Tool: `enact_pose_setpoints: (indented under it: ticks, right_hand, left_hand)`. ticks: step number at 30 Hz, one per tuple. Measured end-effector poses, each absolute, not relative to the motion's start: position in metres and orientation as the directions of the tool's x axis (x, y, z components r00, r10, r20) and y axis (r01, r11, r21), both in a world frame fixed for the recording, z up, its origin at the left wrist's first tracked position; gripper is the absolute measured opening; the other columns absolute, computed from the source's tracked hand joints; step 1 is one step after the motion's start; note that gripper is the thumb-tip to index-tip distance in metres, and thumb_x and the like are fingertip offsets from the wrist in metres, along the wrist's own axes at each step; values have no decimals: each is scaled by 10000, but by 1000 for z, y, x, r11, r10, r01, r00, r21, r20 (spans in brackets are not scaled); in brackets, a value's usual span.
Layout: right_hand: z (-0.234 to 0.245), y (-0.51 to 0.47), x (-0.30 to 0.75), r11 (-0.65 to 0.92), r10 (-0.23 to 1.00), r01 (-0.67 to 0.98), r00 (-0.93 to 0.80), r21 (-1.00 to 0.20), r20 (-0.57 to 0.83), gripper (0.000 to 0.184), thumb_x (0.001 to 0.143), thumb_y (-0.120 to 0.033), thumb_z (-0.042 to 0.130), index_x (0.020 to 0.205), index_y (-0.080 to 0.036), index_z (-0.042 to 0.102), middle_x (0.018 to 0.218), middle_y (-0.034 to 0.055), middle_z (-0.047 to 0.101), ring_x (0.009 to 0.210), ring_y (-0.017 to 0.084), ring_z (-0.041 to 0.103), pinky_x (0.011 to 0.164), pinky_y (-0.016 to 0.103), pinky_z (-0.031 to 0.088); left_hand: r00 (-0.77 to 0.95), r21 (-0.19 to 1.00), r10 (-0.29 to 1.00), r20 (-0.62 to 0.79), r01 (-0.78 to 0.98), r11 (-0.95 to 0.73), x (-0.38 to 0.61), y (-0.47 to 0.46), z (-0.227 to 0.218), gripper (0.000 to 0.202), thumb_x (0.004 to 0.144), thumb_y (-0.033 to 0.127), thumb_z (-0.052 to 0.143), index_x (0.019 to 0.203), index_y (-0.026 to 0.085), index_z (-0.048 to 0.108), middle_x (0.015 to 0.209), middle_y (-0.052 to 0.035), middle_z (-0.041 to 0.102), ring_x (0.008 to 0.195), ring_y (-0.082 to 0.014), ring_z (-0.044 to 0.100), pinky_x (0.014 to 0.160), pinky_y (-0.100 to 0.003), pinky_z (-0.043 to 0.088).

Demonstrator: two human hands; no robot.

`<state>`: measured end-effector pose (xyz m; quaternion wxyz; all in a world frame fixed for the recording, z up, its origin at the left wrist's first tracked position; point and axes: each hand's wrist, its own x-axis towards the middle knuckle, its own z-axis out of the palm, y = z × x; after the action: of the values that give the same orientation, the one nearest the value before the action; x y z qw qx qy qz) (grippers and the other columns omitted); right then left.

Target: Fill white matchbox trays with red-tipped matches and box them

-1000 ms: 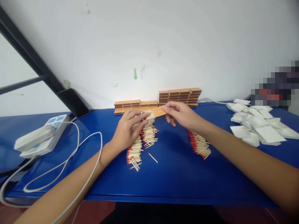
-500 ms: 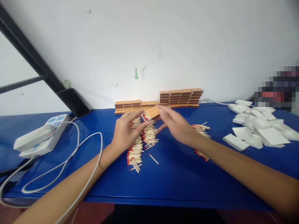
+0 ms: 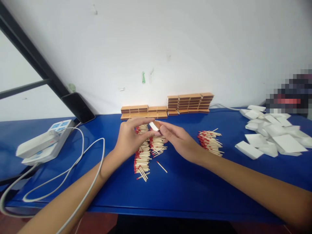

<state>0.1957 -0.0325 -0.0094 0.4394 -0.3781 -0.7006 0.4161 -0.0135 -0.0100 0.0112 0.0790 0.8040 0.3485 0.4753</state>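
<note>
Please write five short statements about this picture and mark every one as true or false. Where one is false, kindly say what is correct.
1. The left hand and right hand are both at one matchbox. True.
2. The single match lies on the white pieces. False: it lies on the blue table.
3. The stacked boxes stand beside the wall. True.
4. The power strip is at the picture's right side. False: it is at the left.
5. The match heads are green. False: they are red.
</note>
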Motion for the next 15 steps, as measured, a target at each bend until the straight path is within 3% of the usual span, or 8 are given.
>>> enact_pose_setpoints:
  ticks: [3,5,9,15]
  right_hand:
    - [-8,-33,194,328,921,146,-270,-933,282,533,945,-538,702,1360,-204,682,1205,105,785,998,251,738,763,364,616]
    - [-8,-33,194,335,931,176,-213,-926,297,486,900,-494,763,1278,-195,703,1108,94,794,915,230,732,687,334,590]
    - [-6,-33,195,366,928,195,-155,-910,340,403,896,-466,762,1206,-212,718,1101,88,792,921,237,732,731,371,597]
    - [-3,-37,193,373,927,214,-137,-903,350,403,928,-479,711,1224,-206,705,1062,81,788,909,239,726,764,401,603]
  left_hand:
    - [343,379,571,746,486,-787,-12,-12,7,309,854,313,881,1146,249,802,1096,-65,821,1020,-251,770,898,-414,615]
    - [357,318,529,770,504,-803,-10,-13,5,326,865,318,871,1171,241,790,1107,-74,804,1031,-243,756,903,-406,606]
    - [387,213,455,802,526,-824,-7,-16,5,370,872,328,865,1216,235,764,1120,-74,803,1041,-235,741,911,-399,594]
    - [383,181,422,822,526,-831,-6,-16,6,352,873,318,861,1198,236,753,1082,-56,815,1026,-238,730,896,-399,591]
